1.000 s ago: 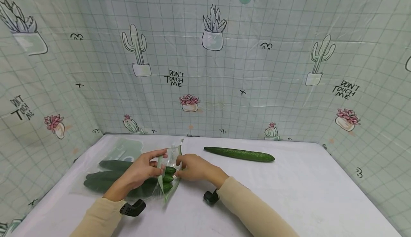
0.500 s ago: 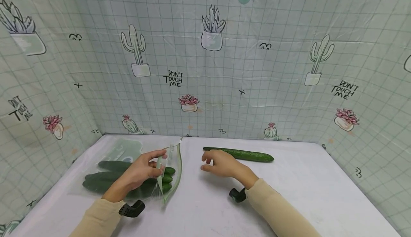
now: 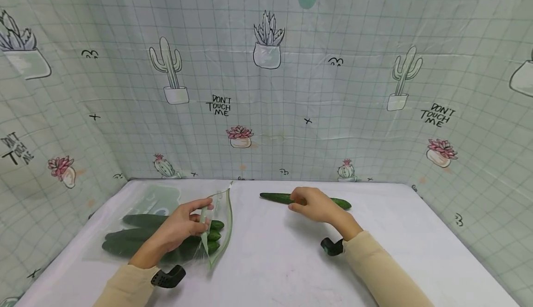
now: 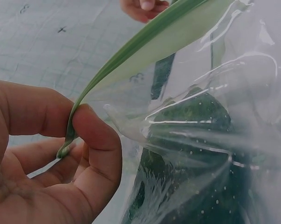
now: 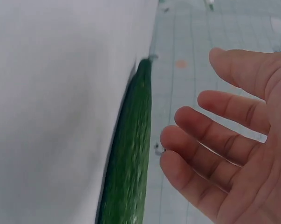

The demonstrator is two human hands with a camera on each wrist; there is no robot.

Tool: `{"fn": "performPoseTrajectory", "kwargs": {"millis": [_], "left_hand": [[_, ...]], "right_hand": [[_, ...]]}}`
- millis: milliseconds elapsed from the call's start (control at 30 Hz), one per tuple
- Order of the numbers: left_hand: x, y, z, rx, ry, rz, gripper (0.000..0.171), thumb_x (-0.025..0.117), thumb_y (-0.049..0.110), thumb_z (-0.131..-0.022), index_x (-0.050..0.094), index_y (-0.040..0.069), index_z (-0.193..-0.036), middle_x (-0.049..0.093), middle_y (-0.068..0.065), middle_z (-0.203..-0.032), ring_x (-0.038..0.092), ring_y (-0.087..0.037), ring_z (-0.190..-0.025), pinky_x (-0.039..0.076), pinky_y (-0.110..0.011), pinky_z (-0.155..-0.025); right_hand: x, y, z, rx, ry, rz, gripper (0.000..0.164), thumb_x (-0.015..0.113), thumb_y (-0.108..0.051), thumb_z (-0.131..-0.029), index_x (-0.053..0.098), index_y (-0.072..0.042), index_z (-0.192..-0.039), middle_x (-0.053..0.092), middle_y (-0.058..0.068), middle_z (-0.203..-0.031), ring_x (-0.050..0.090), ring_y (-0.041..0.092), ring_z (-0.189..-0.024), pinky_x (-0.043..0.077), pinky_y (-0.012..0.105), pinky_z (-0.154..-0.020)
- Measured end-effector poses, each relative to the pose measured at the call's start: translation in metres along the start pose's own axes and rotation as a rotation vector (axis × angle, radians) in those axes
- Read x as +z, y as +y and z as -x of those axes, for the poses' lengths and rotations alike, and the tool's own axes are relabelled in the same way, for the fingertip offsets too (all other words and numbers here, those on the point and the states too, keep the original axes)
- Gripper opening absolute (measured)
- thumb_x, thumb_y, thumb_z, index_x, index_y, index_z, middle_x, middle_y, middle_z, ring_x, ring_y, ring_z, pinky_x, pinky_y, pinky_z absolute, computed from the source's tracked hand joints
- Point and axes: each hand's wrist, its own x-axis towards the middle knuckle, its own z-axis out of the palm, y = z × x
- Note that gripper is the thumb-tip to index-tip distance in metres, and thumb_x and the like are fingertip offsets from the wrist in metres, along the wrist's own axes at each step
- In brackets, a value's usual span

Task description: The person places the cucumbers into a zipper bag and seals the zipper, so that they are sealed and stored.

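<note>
my left hand (image 3: 180, 226) pinches a plastic bag (image 4: 149, 58) of cucumbers (image 3: 125, 248); my right hand (image 3: 314, 205), fingers relaxed, hovers by a loose cucumber (image 5: 131, 149), likely needing to grip it.

Bag (image 3: 228, 226) lies on L half of tbl (image 3: 266, 260), mouth facing R. In it, 3 bagged cukes (image 3: 129, 234) side by side, running approx. L to R, tips nr mouth. L hand (image 3: 179, 227) at mouth, bag edge btwn thumb & fingers. Single cuke (image 3: 275, 198) lies R of bag, well apart, nr rear of tbl, also running approx. L to R. R hand (image 3: 318, 204) above tbl, in front of single cuke's middle in head view, apart from it in R wrist view. Curtain (image 3: 283, 89) behind tbl & at both sides.
</note>
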Motion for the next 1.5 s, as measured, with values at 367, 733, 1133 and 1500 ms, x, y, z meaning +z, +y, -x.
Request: {"fn": "performPoseTrajectory", "kwargs": {"millis": [367,733,1133,1500], "left_hand": [[-0.002,0.000,0.001,0.006,-0.008,0.007,0.071,0.059,-0.007,-0.085,0.027,-0.002,-0.149,0.036,-0.025,-0.140,0.054,-0.015,-0.079,0.048,-0.034,-0.070],[-0.001,0.001,0.002,-0.008,0.001,-0.009,0.070,0.058,-0.008,-0.085,0.029,-0.001,-0.149,0.037,-0.024,-0.140,0.056,-0.017,-0.083,0.049,-0.034,-0.071],[-0.002,-0.001,0.000,0.029,-0.026,-0.018,0.069,0.058,-0.006,-0.087,0.027,-0.004,-0.148,0.036,-0.026,-0.139,0.056,-0.017,-0.084,0.049,-0.035,-0.070],[0.000,-0.002,0.001,0.026,-0.023,-0.009,0.069,0.059,-0.005,-0.087,0.028,-0.004,-0.148,0.036,-0.025,-0.139,0.057,-0.019,-0.087,0.049,-0.035,-0.072]], "right_hand": [[-0.018,0.027,0.006,0.094,0.063,0.061,0.032,0.071,-0.025,-0.087,0.065,-0.007,-0.113,0.064,0.012,-0.111,0.058,0.029,-0.105,0.045,0.046,-0.087],[-0.018,0.057,0.012,0.146,0.003,0.193,0.045,0.074,-0.023,-0.084,0.060,-0.004,-0.122,0.058,0.016,-0.115,0.055,0.032,-0.106,0.044,0.048,-0.087],[-0.016,0.064,0.012,0.207,-0.023,0.197,0.051,0.074,-0.019,-0.083,0.058,-0.007,-0.130,0.058,0.015,-0.122,0.053,0.035,-0.112,0.042,0.052,-0.092],[-0.012,0.067,0.012,0.189,-0.010,0.264,0.040,0.077,-0.017,-0.081,0.064,-0.011,-0.118,0.065,0.007,-0.104,0.059,0.029,-0.099,0.044,0.049,-0.086]]}}
